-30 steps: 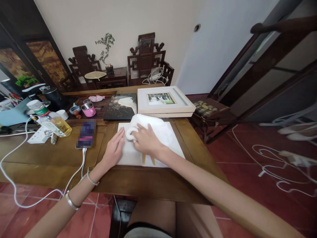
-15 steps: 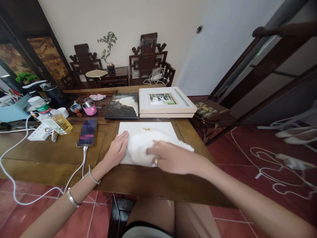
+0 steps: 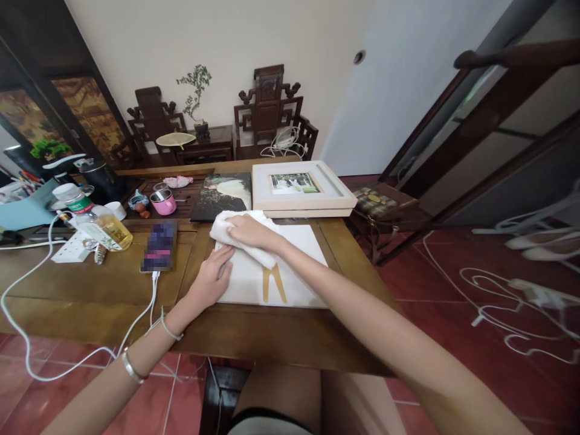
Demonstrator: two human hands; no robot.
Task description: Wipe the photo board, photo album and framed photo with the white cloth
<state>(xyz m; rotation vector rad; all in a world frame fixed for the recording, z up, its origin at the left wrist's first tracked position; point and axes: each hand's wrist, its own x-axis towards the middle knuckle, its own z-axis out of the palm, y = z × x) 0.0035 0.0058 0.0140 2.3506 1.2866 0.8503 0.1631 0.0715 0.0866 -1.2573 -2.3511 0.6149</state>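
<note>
A flat white board (image 3: 303,266) with a tan, two-pronged shape on its lower part lies on the wooden table in front of me. My left hand (image 3: 212,275) rests on the board's left edge with fingers stretched out, holding nothing. My right hand (image 3: 254,232) presses a white cloth (image 3: 221,228) onto the board's upper left, its fingers bent into the fabric. The cloth covers the top of the tan shape and the board's upper left corner. Left fingertips lie close to the cloth's lower edge.
Behind the board are a dark picture panel (image 3: 212,202) and stacked white picture frames (image 3: 338,187). Left of it lies a phone (image 3: 159,244) on a white cable. Beyond stand a tilted bottle (image 3: 102,226), a power strip (image 3: 70,249) and a pink cup (image 3: 164,202).
My right hand has moved the cloth from the board's lower middle up and left to its upper left. The tan shape's lower part now shows. My left hand stays nearly in place.
</note>
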